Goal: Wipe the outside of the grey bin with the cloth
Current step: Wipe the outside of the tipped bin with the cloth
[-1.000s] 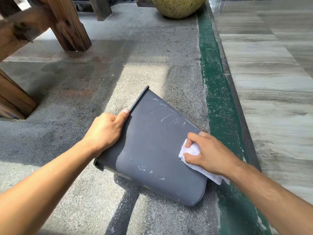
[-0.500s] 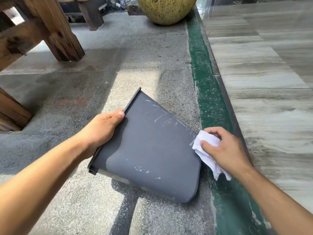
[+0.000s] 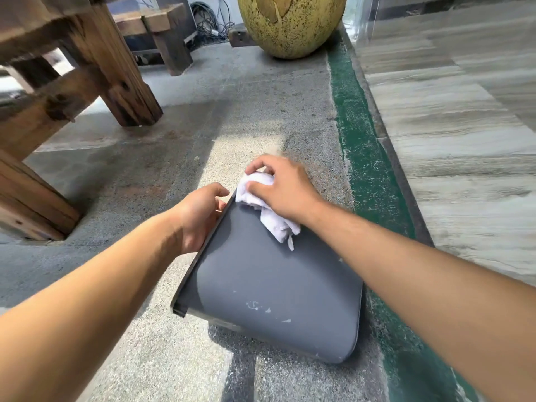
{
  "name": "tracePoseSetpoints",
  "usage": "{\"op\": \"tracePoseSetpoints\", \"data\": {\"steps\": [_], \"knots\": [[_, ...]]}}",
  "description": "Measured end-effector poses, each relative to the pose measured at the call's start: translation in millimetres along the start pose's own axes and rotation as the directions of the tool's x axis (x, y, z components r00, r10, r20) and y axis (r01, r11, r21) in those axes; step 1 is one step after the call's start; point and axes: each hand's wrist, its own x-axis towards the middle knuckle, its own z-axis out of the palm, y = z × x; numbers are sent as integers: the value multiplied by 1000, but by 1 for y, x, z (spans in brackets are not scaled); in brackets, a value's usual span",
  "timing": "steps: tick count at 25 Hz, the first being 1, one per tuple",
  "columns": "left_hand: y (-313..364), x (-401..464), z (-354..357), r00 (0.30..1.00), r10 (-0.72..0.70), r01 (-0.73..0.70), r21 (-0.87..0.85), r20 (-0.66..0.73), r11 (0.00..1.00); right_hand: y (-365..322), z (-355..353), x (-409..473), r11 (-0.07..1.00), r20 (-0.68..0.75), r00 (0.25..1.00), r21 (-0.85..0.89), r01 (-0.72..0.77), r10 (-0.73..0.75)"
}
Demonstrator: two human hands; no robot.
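A concrete floor [image 3: 261,117] lies open ahead, edged by a green strip [image 3: 365,158] on the right and wooden legs [image 3: 116,68] on the left. The grey bin [image 3: 275,285] lies on its side there. The left hand [image 3: 200,213] grips its rim; the right hand [image 3: 284,190] clutches a white cloth [image 3: 272,219] against the far corner.

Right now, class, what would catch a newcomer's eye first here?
A grey bin lies on its side on the floor, centre frame. The right hand presses a white cloth on its far end while the left hand grips its rim. A big yellow-green pot stands behind.
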Motion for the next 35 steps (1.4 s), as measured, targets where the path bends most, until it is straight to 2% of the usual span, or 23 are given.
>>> {"op": "tracePoseSetpoints", "data": {"steps": [2, 5, 11, 15, 21, 25, 28, 31, 33, 35], "knots": [[3, 2, 6, 999, 18, -16, 34, -44, 999, 4, 11, 2, 999, 15, 999, 4, -43, 43], [6, 3, 16, 999, 46, -43, 92, -27, 995, 8, 17, -1, 997, 14, 998, -57, -60, 61], [6, 16, 22, 991, 89, -83, 65, -101, 994, 24, 13, -14, 994, 32, 998, -102, -45, 48], [0, 23, 13, 988, 53, -52, 13, -142, 999, 54, -2, -41, 988, 74, 989, -97, -122, 129], [-6, 24, 11, 977, 93, -86, 46, -189, 995, 98, -41, -88, 954, 79, 960, -163, -252, 267], [-4, 22, 14, 973, 100, -88, 70, -208, 994, 129, -66, -126, 933, 107, 932, -144, -330, 346], [-1, 19, 15, 975, 106, -94, 70, -196, 993, 147, -82, -142, 909, 117, 911, -195, -369, 395], [1, 15, 15, 979, 133, -120, 90, -152, 989, 153, -95, -145, 868, 151, 884, -319, -380, 443], [-1, 12, 14, 982, 153, -141, 111, -108, 984, 151, -100, -139, 845, 115, 886, -379, -378, 448], [-3, 9, 9, 985, 165, -160, 86, -56, 983, 137, -101, -127, 870, 55, 912, -328, -368, 407]]}}
